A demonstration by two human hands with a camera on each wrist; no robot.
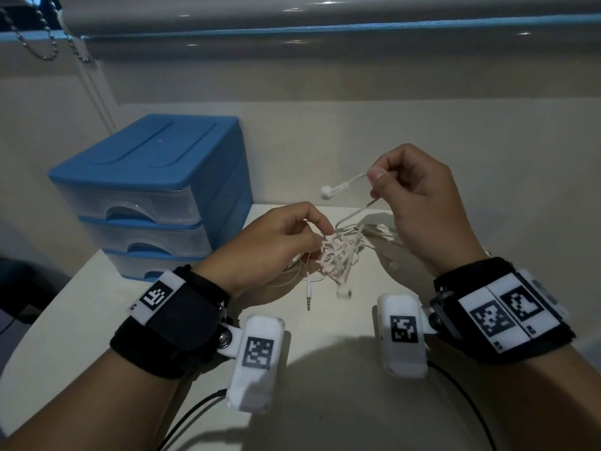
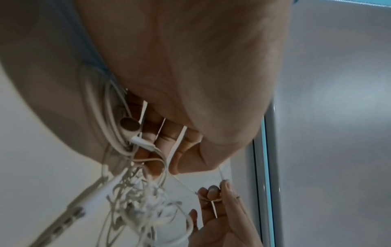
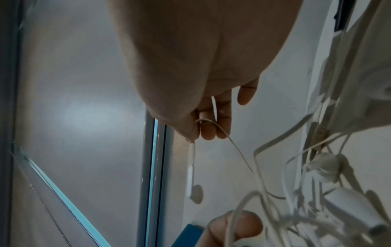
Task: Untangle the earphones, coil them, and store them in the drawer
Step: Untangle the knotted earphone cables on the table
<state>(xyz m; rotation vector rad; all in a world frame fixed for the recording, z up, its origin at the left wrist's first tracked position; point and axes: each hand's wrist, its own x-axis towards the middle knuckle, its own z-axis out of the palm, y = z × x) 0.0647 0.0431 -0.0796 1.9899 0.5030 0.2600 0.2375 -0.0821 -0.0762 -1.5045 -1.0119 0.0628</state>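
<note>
A knotted bundle of white earphones [image 1: 338, 253] hangs above the white table between my hands. My left hand [image 1: 279, 236] grips the tangle [image 2: 139, 197] from the left, fingers curled round several strands. My right hand [image 1: 419, 203] is raised higher and pinches one thin cable just behind an earbud [image 1: 326, 191], which sticks out to the left; the same earbud [image 3: 195, 192] dangles below the right fingers [image 3: 208, 132]. A jack plug [image 1: 308, 296] and a second earbud [image 1: 344, 292] hang under the bundle. The blue drawer unit [image 1: 153, 193] stands at the left, its three drawers closed.
The drawer unit sits on the back left of the white table [image 1: 325, 402], close to the wall. A bead chain [image 1: 42, 37] from a window blind hangs at the top left. Black cables [image 1: 192, 415] run from my wrist cameras across the near table edge.
</note>
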